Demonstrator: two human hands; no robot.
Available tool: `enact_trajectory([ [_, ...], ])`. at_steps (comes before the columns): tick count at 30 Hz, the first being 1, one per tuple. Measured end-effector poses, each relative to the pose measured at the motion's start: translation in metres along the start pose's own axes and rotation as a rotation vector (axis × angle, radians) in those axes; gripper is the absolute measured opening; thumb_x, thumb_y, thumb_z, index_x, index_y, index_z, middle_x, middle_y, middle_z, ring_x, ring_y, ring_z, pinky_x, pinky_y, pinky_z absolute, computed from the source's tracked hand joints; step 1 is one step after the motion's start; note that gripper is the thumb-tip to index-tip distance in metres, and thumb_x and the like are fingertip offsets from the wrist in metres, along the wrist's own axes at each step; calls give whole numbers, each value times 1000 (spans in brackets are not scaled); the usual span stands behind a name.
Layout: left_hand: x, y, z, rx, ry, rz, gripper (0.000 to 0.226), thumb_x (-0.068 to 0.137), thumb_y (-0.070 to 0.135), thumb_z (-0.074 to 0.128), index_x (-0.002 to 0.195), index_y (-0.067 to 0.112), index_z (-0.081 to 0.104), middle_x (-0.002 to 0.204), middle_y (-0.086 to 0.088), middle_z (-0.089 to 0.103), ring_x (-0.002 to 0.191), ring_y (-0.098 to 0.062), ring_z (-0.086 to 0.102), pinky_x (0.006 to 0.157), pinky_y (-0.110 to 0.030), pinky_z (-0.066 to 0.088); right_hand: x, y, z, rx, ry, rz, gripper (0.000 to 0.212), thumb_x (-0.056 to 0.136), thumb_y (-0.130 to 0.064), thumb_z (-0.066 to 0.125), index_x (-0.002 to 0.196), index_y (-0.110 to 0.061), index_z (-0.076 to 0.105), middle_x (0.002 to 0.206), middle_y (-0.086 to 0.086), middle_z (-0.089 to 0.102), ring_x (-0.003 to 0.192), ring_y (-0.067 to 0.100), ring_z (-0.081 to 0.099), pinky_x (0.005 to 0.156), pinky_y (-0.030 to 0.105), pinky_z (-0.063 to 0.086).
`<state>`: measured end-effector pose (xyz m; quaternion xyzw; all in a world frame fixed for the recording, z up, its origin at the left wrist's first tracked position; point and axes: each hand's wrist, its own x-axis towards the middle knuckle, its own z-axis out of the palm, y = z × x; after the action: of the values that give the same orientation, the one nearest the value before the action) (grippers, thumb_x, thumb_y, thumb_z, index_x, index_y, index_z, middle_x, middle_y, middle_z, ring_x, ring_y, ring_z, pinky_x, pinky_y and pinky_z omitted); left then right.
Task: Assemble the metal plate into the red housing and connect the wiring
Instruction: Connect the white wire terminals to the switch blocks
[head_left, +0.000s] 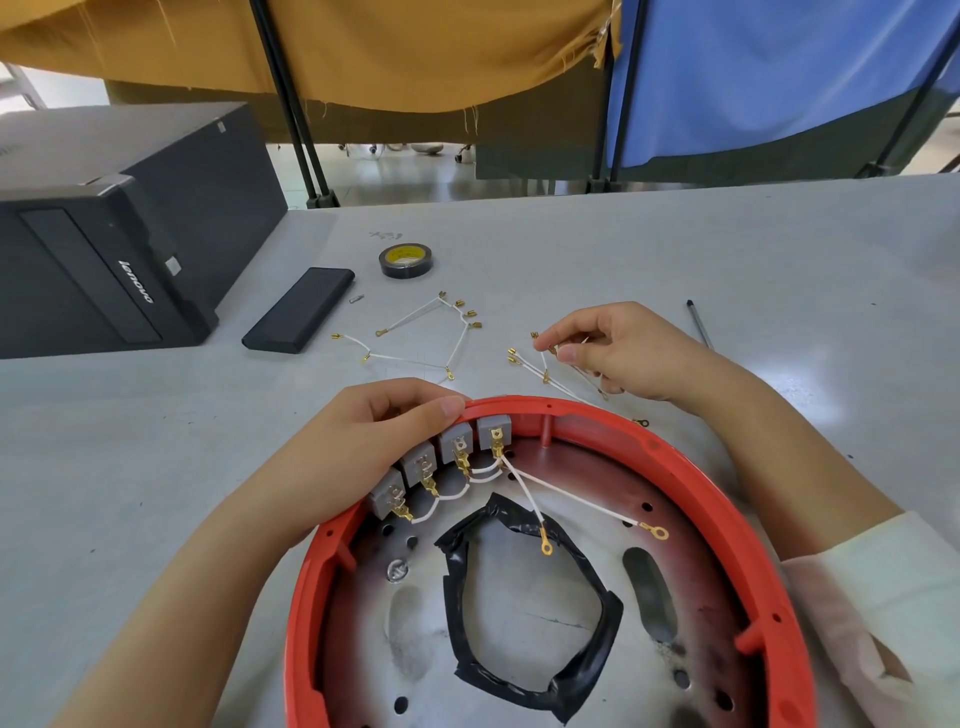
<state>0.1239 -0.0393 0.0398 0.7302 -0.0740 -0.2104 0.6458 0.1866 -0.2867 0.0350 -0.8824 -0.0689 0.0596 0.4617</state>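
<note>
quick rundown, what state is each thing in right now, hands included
red housing: on the table, metal plate inside
metal plate: seated in the housing, centre hole edged with black tape
grey terminal blocks: four along the rim, wired
ring-terminal leads: ring ends loose
left hand: rests on the rim
right hand: pinches a loose wire
tape roll: lying flat

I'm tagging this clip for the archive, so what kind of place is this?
Probably a workshop or lab bench used for electrical assembly. A grey worktable holds loose white wire leads with gold terminals, a roll of black tape and a desktop computer tower; fabric partition screens stand behind it.
</note>
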Motion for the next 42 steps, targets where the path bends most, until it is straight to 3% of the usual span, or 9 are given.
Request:
enact_trajectory([
  [4, 0, -1, 0, -1, 1, 1, 35, 71, 47, 69, 92, 20, 75, 90, -19, 75, 69, -27, 70, 46, -27, 49, -3, -3, 0, -42, -22, -22, 19, 94, -5, 55, 100, -15, 69, 43, -23, 52, 37, -4, 43, 41, 6, 32],
  [9, 0, -1, 0, -13, 1, -1, 32, 74, 43, 68, 93, 18, 75, 90, -20, 74, 69, -26, 70, 46, -27, 49, -6, -5, 0, -35, -15, -65, 13, 90, -8, 62, 95, -13, 72, 69, -14, 59, 43, -10, 48, 46, 2, 35],
  [12, 0, -1, 0, -8, -1, -2, 33, 73, 44, 67, 93, 18, 75, 90, -19, 75, 69, -27, 70, 45, -27, 49, -6, -3, -2, -9, -9, -80, 13, 89, -11, 63, 88, -22, 71, 78, -7, 67, 54, -8, 52, 49, 2, 35],
  [19, 0, -1, -1, -10, -4, -2, 33, 72, 44, 68, 92, 19, 75, 89, -19, 75, 68, -27, 70, 45, -27, 49, -6, -2, -4, 115, -23, -107, 15, 87, -12, 66, 97, -23, 71, 81, -6, 75, 66, 0, 61, 56, 11, 46],
  [24, 1, -1, -1, 8, 7, 0, 34, 70, 46, 68, 91, 21, 75, 89, -17, 75, 70, -27, 71, 46, -27, 50, -7, -4, -4, 233, -37, -123, 23, 83, -6, 70, 105, -11, 68, 84, 3, 76, 68, 8, 66, 60, 18, 52],
  [30, 1, -3, -1, -1, 0, 4, 31, 73, 44, 68, 91, 19, 75, 89, -19, 75, 68, -27, 70, 46, -27, 49, -7, -6, -2, 255, -26, -145, 19, 78, -3, 73, 96, -10, 70, 81, 10, 75, 66, 11, 66, 62, 18, 53],
  [42, 3, -5, -5, 57, -5, -8, 44, 70, 53, 69, 95, 18, 73, 90, -25, 73, 75, -38, 64, 51, -30, 50, -10, -8, -5, 308, -62, -157, 15, 76, -8, 75, 90, -13, 71, 83, 7, 75, 68, 12, 67, 69, 21, 56],
])
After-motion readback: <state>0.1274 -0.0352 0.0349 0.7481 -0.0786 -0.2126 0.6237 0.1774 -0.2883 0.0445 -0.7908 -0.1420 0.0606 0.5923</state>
